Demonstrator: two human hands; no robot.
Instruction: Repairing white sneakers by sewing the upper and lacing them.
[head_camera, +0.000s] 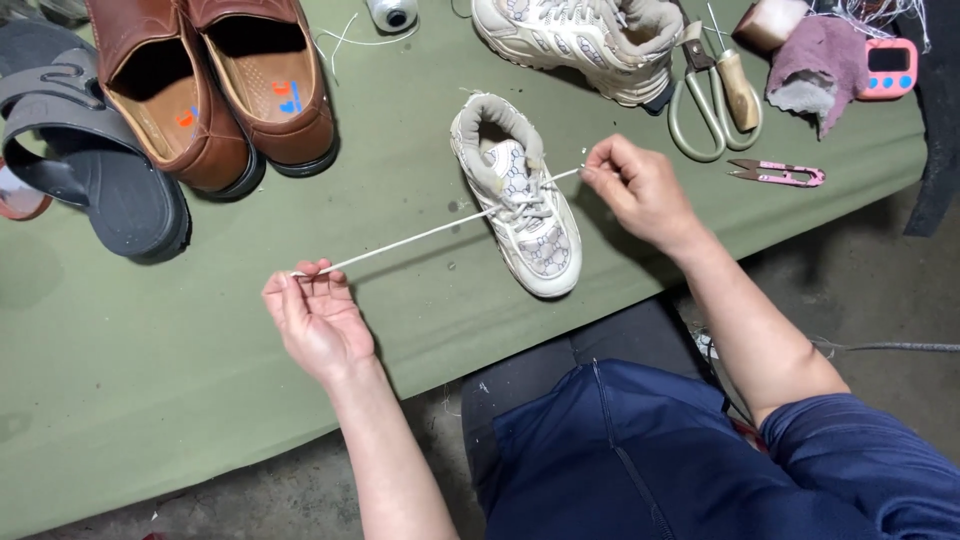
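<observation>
A table covered in olive-green cloth (180, 370) carried everything. On it lay a small white sneaker (522, 200) near the front edge, a second white sneaker (580, 40) behind it, a pair of brown leather shoes (215, 90) and a black sandal (90, 150) at the left. To the right rested large scissors (712, 105), pink thread snips (778, 174), a spool of white thread (391, 13) and a pink timer (888, 68).

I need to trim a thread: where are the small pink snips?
The pink snips lie on the green table, upper right, below the large scissors.
</observation>
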